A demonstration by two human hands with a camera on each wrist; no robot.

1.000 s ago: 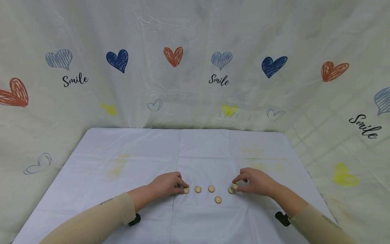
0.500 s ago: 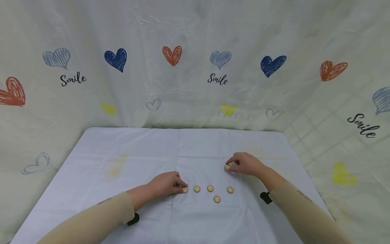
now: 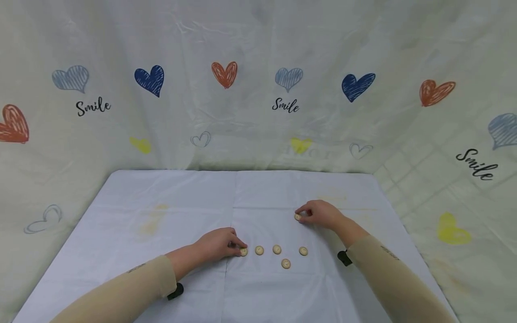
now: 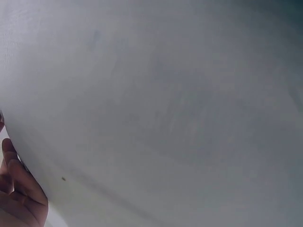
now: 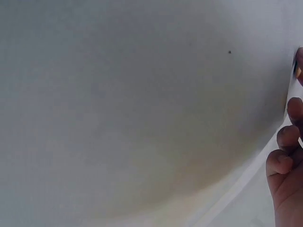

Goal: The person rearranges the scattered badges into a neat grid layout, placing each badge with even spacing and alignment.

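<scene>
A white cloth (image 3: 161, 278) covers the table. Behind it hangs a pale curtain (image 3: 258, 45) with hearts and the word "Smile" on it.

On the left, the left hand (image 3: 218, 245) rests on the cloth, not far from the near edge and a little left of the middle. Its fingers are curled, and the fingertips (image 3: 238, 246) touch the first button (image 3: 243, 252). It seems to pinch or press that button, but the curled fingers hide how. A tan sleeve (image 3: 121, 296) covers the arm, which comes in from the near left corner.

Next to the right comes a short row of round, cream buttons. The second button (image 3: 259, 250) lies just beside the first. The third button (image 3: 276, 249) lies just beside that. A fourth button (image 3: 286, 264) lies a bit closer to the near edge, below the gap after the third one. The fifth button (image 3: 303, 251) ends the row on the right. None of these four is touched by a hand.

Farther to the right and farther from the near edge, around the middle of the table, is the right hand (image 3: 321, 214). Its fingers are curled, and it pinches one more button (image 3: 297, 217) at its fingertips, low at the cloth. It is well apart from the row.

The two wrist views show mostly gray blur. The left wrist view shows a bit of the left hand (image 4: 16, 194) in its corner, and the right wrist view shows curled fingers (image 5: 289, 161) at its edge.
</scene>
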